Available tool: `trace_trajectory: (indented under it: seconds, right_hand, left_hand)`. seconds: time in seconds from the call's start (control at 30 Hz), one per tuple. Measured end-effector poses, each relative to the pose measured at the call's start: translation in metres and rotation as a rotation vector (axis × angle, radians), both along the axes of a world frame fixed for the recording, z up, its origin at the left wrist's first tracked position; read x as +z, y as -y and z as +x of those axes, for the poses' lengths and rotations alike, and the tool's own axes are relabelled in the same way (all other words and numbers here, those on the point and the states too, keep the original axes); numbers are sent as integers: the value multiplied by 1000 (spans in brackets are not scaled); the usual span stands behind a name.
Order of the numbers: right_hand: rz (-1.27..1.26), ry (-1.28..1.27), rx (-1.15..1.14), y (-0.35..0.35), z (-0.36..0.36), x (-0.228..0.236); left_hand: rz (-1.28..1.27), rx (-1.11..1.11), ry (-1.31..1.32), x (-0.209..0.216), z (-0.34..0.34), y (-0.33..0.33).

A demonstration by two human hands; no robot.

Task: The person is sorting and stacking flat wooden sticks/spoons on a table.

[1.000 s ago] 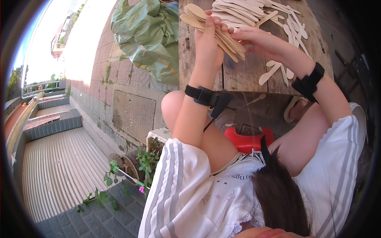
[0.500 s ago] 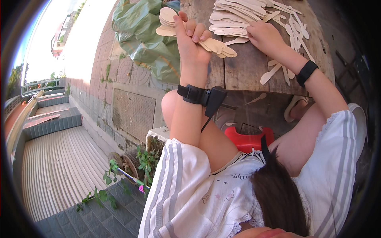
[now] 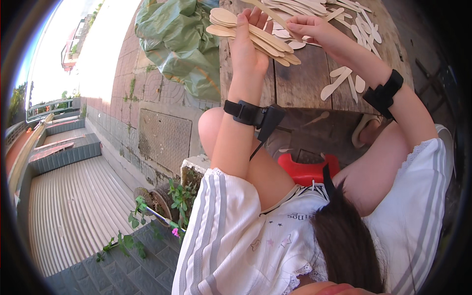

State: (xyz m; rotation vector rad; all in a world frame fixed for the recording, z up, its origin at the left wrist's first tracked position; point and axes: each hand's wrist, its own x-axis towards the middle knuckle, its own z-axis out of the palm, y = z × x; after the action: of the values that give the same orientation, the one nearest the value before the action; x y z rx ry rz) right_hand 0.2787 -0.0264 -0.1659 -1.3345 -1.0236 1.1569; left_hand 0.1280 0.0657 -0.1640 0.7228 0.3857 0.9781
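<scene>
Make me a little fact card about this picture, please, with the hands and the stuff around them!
Left hand: holds a bundle of wooden spoons under its thumb
Right hand: pinches a single wooden spoon
Table: wooden planks, with loose wooden spoons scattered on top
Left of table: crumpled green plastic bag
Wrists: black straps on both

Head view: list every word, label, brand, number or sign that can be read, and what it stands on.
White shirt: one short line of small dark lettering, upside down, beside the dark hair; not copied out here.
Wooden cutlery, green plastic sheeting, black wrist straps: no text that can be made out.
</scene>
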Motion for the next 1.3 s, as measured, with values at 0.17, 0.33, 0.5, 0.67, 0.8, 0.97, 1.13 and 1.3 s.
trace_trajectory:
  seconds: [0.17,0.33,0.5,0.67,0.8,0.97,1.13,1.3]
  right_hand:
    - [28,30,27,-1,-3,-9]
    - [61,174,46,-13,13,-31]
    - [162,1152,-100,2,39,-50]
    - [204,1358,-82,6,46,-58]
    - [102,1336,-102,3,49,-55]
    - [49,1275,-190,3,58,-44]
    - [-162,991,-285,5,40,3]
    - [-147,782,-279,8,48,5]
  left_hand:
    - [98,-154,-102,-1,4,11]
    - [13,-154,-71,-2,5,13]
    - [-67,-107,98,5,1,6]
    - [-31,-120,111,8,0,9]
    - [-59,-104,139,7,-1,6]
    - [-98,-98,156,5,-1,5]
    - [-138,-96,161,-1,-3,-1]
    - [-154,-95,156,-4,0,0]
